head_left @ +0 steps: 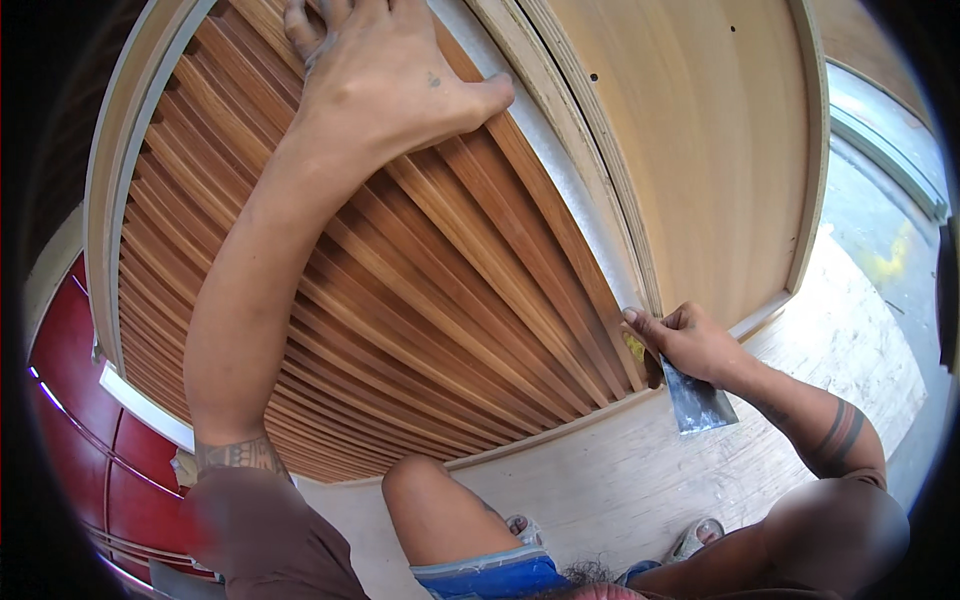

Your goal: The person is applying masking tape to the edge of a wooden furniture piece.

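My left hand (pixel 375 75) presses flat on a slatted wooden panel (pixel 400 290) of reddish-brown ribs, fingers spread near its upper part. My right hand (pixel 685 340) is closed on a metal putty knife (pixel 697 400), its grey blade pointing down toward me, at the panel's lower right corner beside the pale strip (pixel 560 170) along the panel's edge. Both forearms come in from below.
A plain plywood door panel (pixel 700 150) stands to the right of the slats inside a light wood frame (pixel 110 200). A plywood sheet (pixel 640 480) covers the floor under my knee and sandalled feet. Glossy red cabinet fronts (pixel 90 400) are at the lower left; concrete floor at the right.
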The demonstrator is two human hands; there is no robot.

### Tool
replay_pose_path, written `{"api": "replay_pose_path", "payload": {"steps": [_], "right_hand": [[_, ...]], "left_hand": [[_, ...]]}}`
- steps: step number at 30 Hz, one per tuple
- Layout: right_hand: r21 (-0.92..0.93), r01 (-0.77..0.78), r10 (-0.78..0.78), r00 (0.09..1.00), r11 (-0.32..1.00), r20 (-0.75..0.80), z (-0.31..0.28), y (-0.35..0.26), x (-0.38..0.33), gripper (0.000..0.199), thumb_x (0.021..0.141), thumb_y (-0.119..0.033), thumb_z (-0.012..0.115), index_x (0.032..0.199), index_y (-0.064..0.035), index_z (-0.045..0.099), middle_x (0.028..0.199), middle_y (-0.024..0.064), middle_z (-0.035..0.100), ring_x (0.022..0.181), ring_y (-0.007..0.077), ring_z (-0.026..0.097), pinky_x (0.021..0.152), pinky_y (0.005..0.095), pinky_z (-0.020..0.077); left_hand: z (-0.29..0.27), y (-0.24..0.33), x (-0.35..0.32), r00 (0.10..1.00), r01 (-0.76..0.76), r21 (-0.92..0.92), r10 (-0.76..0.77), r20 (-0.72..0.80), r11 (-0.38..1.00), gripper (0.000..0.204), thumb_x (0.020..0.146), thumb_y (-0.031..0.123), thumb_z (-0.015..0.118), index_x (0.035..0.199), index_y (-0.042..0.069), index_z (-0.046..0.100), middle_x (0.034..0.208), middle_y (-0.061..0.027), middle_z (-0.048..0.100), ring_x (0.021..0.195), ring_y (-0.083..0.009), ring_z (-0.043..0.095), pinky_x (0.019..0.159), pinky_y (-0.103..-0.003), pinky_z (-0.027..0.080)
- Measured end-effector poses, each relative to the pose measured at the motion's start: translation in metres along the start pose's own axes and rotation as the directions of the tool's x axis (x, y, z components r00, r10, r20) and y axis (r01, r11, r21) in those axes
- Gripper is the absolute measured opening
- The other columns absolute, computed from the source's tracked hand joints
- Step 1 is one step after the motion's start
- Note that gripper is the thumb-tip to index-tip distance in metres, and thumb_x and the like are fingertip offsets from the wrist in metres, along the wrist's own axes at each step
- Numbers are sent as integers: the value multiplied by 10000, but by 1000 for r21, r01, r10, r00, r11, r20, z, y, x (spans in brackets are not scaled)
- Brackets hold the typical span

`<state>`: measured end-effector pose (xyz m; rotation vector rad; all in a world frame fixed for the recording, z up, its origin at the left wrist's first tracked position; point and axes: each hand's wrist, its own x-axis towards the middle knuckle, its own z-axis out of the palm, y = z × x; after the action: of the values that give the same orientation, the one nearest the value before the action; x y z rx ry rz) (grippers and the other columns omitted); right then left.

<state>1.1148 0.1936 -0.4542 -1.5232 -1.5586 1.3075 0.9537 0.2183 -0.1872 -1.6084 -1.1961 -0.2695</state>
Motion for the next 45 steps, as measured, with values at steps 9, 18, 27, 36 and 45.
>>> {"api": "replay_pose_path", "payload": {"steps": [9, 18, 27, 36, 45], "right_hand": [[16, 6, -6, 1000, 1000, -10, -2, -4, -2, 731, 1001, -631, 579, 620, -18, 699, 574, 105, 673, 523, 187, 680, 549, 330, 560], [42, 39, -38, 999, 998, -30, 0, 5, -3, 755, 1006, -641, 559, 619, -10, 711, 562, 103, 668, 496, 173, 664, 521, 323, 545], [-2, 13, -13, 999, 1000, -35, 1, -3, -2, 744, 1006, -635, 564, 648, -3, 724, 575, 119, 681, 518, 189, 695, 546, 337, 571], [-29, -19, 18, 999, 999, -26, -2, -8, 1, 731, 1004, -635, 568, 669, -3, 724, 579, 118, 682, 544, 204, 710, 579, 340, 587], [17, -12, 12, 1000, 1000, -22, -3, -10, 7, 715, 982, -640, 608, 663, -7, 705, 599, 111, 684, 560, 209, 712, 596, 333, 586]], "left_hand": [[4, 1, 2, 1000, 15, -4, -15, -26, 1000, 1315, 751, 587, 734, 1572, -142, 11, 1650, -337, 50, 1566, -462, -57, 1273, -609, -10], [20, -5, 9, 993, 14, 126, 1, -119, 992, 1302, 780, 623, 714, 1570, -145, 20, 1652, -335, 47, 1564, -462, -39, 1272, -606, -2], [18, -5, 6, 994, 19, 98, -9, -105, 995, 1298, 789, 621, 706, 1575, -140, 6, 1655, -335, 42, 1566, -464, -48, 1270, -614, -5], [19, -2, 7, 995, 26, 78, -18, -98, 997, 1292, 795, 600, 703, 1566, -150, -13, 1646, -346, 23, 1560, -476, -83, 1267, -630, -7], [24, -14, 2, 995, -26, 116, 36, -88, 993, 1145, 827, 597, 672, 1521, -184, 203, 1631, -339, 93, 1552, -489, 1, 1246, -673, 13]]}}
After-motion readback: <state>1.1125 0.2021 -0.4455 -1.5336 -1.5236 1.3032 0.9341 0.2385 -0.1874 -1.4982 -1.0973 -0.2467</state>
